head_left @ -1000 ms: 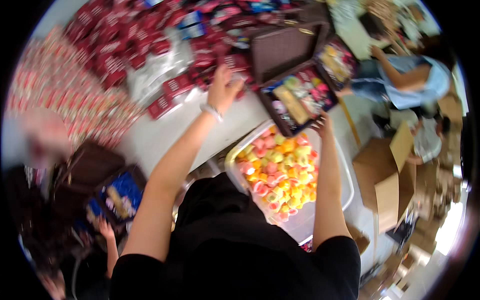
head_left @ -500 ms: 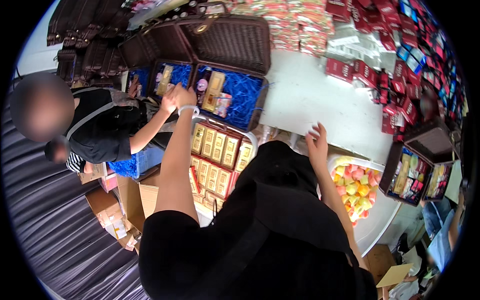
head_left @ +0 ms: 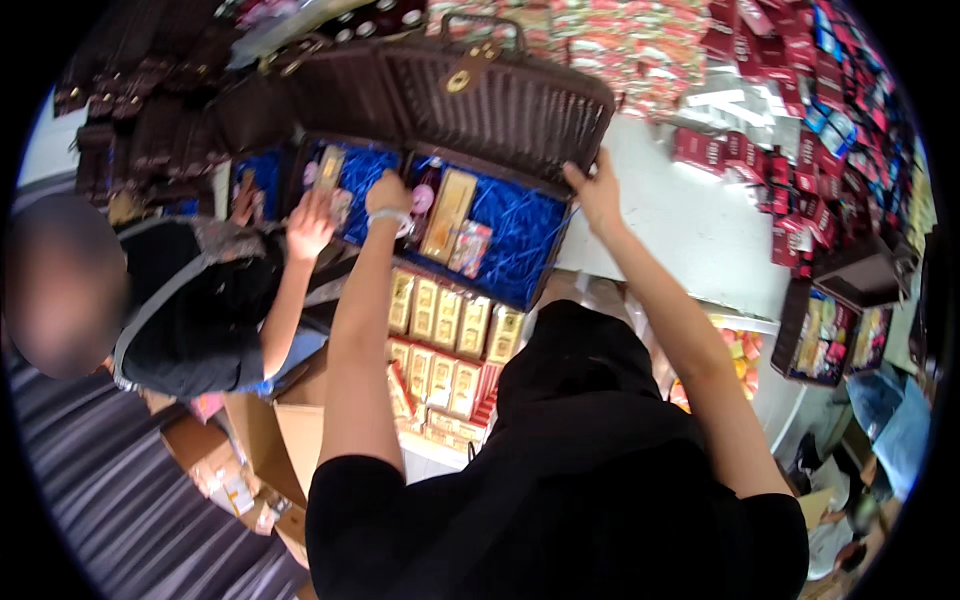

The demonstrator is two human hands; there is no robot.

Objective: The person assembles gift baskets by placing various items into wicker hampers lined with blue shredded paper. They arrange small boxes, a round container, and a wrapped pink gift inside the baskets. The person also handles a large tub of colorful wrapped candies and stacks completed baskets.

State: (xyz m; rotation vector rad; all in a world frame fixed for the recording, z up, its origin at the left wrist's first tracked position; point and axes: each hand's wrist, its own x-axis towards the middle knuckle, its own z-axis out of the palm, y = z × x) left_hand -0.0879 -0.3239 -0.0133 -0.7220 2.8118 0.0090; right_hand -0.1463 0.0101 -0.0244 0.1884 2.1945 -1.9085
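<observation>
In front of me stands an open dark brown woven hamper case (head_left: 500,125), its lid raised and its base lined with blue shredded paper (head_left: 518,215). A gold box (head_left: 448,213), a small patterned packet (head_left: 470,248) and a round pinkish item (head_left: 422,198) lie in its left part. My left hand (head_left: 388,192), with a pale band at the wrist, is closed at the case's left wall; its fingertips are hidden. At the back right corner, my right hand (head_left: 597,195) grips the case's edge, thumb over the side by the lid.
Another open case (head_left: 345,185) adjoins on the left, where a co-worker's hand (head_left: 310,225) reaches. Gold boxes (head_left: 440,320) fill a tub below. Dark red boxes (head_left: 700,150) and red-and-white packets (head_left: 630,50) lie across the white table (head_left: 650,240). Yellow and pink pieces (head_left: 740,355) sit lower right.
My right hand has risen from beside the table's front edge to the case's right corner. My left hand has come away from the co-worker's hand to the case's left wall.
</observation>
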